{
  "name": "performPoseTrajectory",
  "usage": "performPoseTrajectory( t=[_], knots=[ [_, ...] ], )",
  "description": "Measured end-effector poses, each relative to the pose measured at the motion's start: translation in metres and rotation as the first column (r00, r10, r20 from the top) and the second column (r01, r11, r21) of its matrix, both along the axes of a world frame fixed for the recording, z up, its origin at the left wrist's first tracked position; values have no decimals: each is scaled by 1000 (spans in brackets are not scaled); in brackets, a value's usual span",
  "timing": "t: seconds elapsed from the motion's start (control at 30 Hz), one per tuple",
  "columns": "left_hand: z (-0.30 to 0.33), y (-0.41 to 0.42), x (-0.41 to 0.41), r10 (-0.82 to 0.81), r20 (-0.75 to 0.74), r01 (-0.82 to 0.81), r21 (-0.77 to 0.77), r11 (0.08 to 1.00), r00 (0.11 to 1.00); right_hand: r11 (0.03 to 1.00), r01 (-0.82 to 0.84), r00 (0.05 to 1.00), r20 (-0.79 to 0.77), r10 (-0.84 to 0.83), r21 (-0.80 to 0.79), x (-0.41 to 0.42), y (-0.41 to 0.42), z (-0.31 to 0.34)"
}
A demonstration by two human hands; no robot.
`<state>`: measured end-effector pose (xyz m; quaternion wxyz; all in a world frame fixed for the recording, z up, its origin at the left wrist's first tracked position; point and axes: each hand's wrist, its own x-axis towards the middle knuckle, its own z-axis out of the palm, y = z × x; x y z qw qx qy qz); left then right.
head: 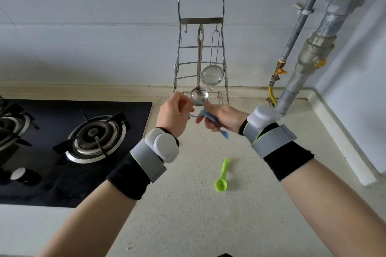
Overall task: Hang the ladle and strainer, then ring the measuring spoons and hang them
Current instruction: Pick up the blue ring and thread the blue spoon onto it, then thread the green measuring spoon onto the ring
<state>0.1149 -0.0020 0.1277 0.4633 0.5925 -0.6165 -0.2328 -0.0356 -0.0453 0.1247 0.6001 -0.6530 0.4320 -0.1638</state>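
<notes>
Pinching the blue ring in left hand, closed right hand around blue spoon, green spoon lying on tabletop; risk of ring slipping off.

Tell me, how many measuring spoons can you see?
2: a blue spoon held in the right hand, a green spoon lying on the counter. The hands may hide others.

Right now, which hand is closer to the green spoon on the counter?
Right. The right hand is up and behind the green spoon, almost in line; the left hand is farther off, toward the stove.
</notes>
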Motion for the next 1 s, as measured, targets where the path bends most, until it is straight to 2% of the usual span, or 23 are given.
performPoseTrajectory(
  t=[0.1,0.17,0.23,0.33,0.47,0.53,0.63,0.83,1.0],
  knots=[
    [-3,-1,3,8,-128,-3,36,999,992,998,54,998,19,-54,12,5,5,-6],
    [-4,-1,7,1,-196,13,72,997,981,998,54,995,-84,-57,-41,11,9,-13],
    [-6,2,11,1,-165,13,82,997,986,998,34,986,-163,-41,-45,21,15,-23],
    [-11,5,25,14,-128,-2,97,995,992,999,-3,987,-158,8,34,41,22,-38],
    [-25,11,49,97,-298,-4,299,954,950,996,-88,958,-276,81,-14,70,23,-53],
    [-32,15,58,133,-348,-6,344,939,928,989,-139,927,-359,109,-57,77,20,-62],
    [-37,19,68,187,-357,-56,348,936,915,983,-154,892,-443,95,-99,85,14,-77],
    [-49,14,88,345,-344,-187,417,890,873,1000,16,923,-385,-11,11,103,3,-102],
    [-62,8,98,331,-314,-166,453,876,890,999,46,836,-548,-33,9,76,-5,-128]
  ],
)
